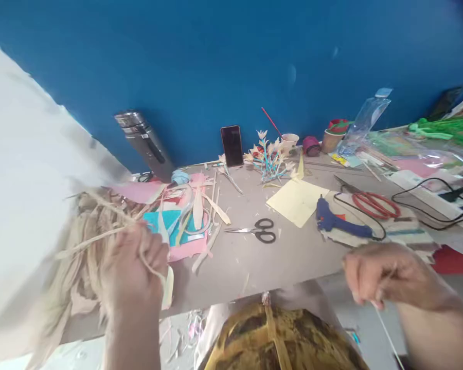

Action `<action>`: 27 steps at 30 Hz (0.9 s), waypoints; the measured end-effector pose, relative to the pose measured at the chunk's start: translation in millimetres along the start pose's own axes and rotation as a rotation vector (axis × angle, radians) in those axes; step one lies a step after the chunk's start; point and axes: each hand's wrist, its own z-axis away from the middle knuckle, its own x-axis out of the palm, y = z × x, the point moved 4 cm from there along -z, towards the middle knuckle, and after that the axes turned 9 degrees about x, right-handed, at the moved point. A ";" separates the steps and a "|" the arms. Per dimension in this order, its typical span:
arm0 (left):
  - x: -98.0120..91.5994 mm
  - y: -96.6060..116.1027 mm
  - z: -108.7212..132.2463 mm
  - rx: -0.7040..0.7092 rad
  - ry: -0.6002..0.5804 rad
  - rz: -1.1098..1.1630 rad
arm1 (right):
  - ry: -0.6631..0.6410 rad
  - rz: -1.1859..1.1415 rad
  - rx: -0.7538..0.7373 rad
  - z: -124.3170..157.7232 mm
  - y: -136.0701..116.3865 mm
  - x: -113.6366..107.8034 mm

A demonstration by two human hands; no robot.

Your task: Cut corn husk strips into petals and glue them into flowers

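Observation:
My left hand (137, 264) is closed around a pale beige fibre strip (94, 240), whose ends stick out to the left and curl over the fingers. Behind it hangs a bundle of beige fibre (73, 257) at the table's left edge. My right hand (388, 275) is bent and pinched on a thin white strand (388, 334) that trails downward. Motion blurs both hands somewhat. Between them lie scissors (256, 231) with dark handles, slightly spread. A blue glue gun (341, 223) rests just beyond my right hand.
Coloured paper scraps (187, 249) lie at left near a grey flask (146, 146). A phone (231, 145) leans on the blue wall beside small craft flowers (270, 159). Further right are a yellow sheet (299, 200), red-handled shears (374, 204), a plastic bottle (368, 121) and black cables (420, 208).

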 end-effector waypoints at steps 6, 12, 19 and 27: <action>34.5 -62.4 59.0 -0.304 -0.407 -0.330 | 0.346 0.448 0.279 -10.2 1.3 19.9; 56.5 -74.9 95.4 -0.419 -0.624 -0.406 | 0.360 0.067 0.023 -85.4 -10.3 65.2; 43.1 -60.6 80.4 -0.062 -0.622 -0.939 | 1.058 0.486 -0.420 -72.3 -40.5 57.0; 65.0 -56.7 87.8 0.245 -0.790 -1.142 | 0.349 0.969 -0.251 -111.4 -47.2 87.7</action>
